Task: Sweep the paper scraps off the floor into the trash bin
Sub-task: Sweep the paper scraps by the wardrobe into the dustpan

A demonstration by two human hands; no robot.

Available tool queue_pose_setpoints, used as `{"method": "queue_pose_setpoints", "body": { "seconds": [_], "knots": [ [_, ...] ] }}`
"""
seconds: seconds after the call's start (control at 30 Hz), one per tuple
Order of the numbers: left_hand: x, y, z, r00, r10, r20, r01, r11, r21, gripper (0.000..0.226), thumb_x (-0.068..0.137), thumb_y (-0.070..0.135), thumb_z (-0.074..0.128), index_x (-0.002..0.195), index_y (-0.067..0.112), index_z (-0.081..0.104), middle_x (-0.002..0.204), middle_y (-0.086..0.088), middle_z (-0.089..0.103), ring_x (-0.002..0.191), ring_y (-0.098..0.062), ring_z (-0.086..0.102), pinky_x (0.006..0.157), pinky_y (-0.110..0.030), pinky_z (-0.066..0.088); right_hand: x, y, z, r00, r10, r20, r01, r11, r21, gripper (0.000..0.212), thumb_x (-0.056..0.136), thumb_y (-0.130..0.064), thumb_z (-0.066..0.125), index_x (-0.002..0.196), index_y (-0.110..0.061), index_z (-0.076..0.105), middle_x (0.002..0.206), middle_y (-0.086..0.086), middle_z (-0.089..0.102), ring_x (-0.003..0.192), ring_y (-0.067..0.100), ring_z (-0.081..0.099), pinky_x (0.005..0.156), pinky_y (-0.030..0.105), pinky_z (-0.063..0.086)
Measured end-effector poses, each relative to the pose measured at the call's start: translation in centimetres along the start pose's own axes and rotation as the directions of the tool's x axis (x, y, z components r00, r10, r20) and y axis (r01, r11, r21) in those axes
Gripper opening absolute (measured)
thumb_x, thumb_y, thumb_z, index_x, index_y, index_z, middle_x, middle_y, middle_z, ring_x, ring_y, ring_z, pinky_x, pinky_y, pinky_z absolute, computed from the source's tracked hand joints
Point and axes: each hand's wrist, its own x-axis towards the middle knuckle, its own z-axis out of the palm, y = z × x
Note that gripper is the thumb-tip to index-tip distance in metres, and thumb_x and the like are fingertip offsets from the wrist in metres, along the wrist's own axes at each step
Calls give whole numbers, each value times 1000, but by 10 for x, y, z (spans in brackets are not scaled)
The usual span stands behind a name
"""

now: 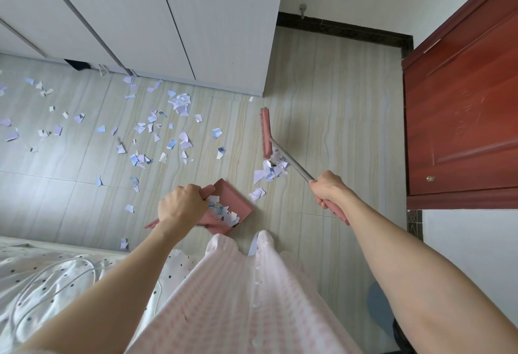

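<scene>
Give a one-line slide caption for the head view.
Left hand holds pink dustpan, right hand grips broom; paper scraps litter floor.

A white wardrobe [157,17] stands at the far left, a red-brown wooden door [462,101] hangs on the right, and a polka-dot bedsheet [42,275] with a white cable [56,269] lies near left.

Stuff I can't make out from my end

My left hand [179,203] covers the dustpan [232,198] handle and part of the scraps inside. The broom [265,133] grip vanishes under my right hand [329,189]. The print on the paper scraps [157,129] is too small to read. A dark thing [77,64] under the wardrobe [168,17] stays unidentifiable, and the red door [465,101] runs off the right edge.
</scene>
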Motion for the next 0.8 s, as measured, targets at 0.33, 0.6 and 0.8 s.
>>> {"method": "queue_pose_setpoints", "body": {
  "seconds": [0.33,0.6,0.8],
  "knots": [
    [7,-6,10,991,114,65,-118,992,48,37,97,39,39,96,14,66,79,-4,54,70,-28,51,63,-29,40,4,7,13,997,9,-80,-16,996,-91,21,100,-18,38,101,-2,52,65,10,53,46,19,49,44,24,43],
    [11,17,16,975,201,96,-206,978,43,48,97,49,34,96,11,64,90,-12,63,77,-33,56,65,-29,40,15,16,19,989,-22,-147,-23,954,-298,27,95,-9,43,117,-3,56,99,11,58,87,28,61,72,32,50],
    [17,45,18,946,304,113,-315,944,98,47,99,45,32,100,11,64,82,-9,55,76,-31,55,65,-29,36,21,21,17,986,-38,-164,-30,918,-395,28,97,-8,42,121,-3,56,108,12,60,86,27,54,68,29,41]
  ]
}}
